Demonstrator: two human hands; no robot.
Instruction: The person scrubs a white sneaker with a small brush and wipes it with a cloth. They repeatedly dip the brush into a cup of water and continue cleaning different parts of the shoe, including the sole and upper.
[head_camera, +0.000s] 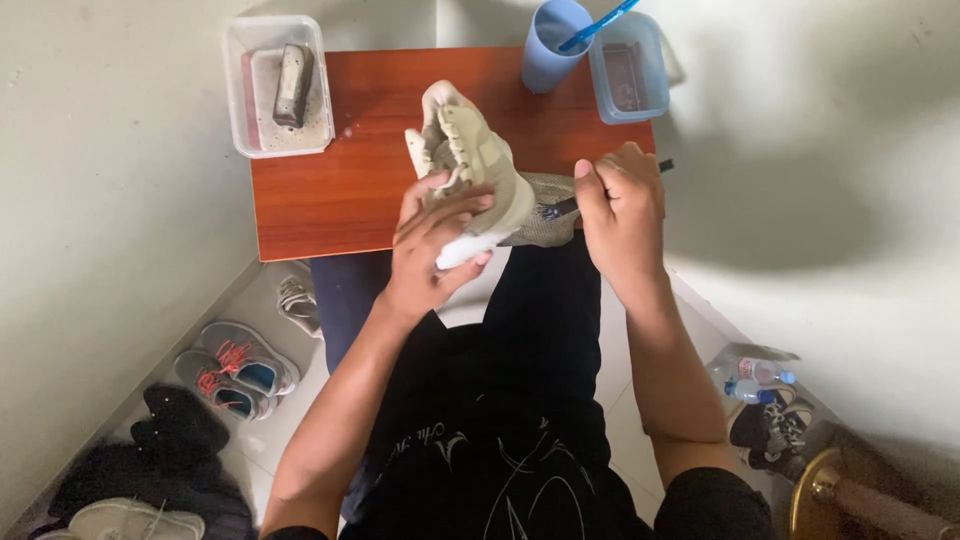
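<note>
- Right now the left hand (432, 243) is closed around a pale high-top shoe (480, 165) and holds it up over the near edge of the small wooden table (330, 190).
- That hand also presses something white, maybe a cloth or the shoe's sole, against the shoe; which one is hard to tell.
- Meanwhile the right hand (622, 205) is wrapped tight around a dark brush handle (560, 207), and the tip touches the back side of the shoe.
- So the scrubbing looks to be in the middle, not finished.
- How clean the shoe is cannot be seen from here.
- On the table's far left stands a clear tub (278, 85) with a grey block in it, maybe soap.
- On the far right are a blue cup (552, 50) with a blue stick in it and a blue box (628, 68).
- Down on the floor, grey shoes with red laces (238, 370) and other pairs wait, so it seems more shoes may be left.
</note>
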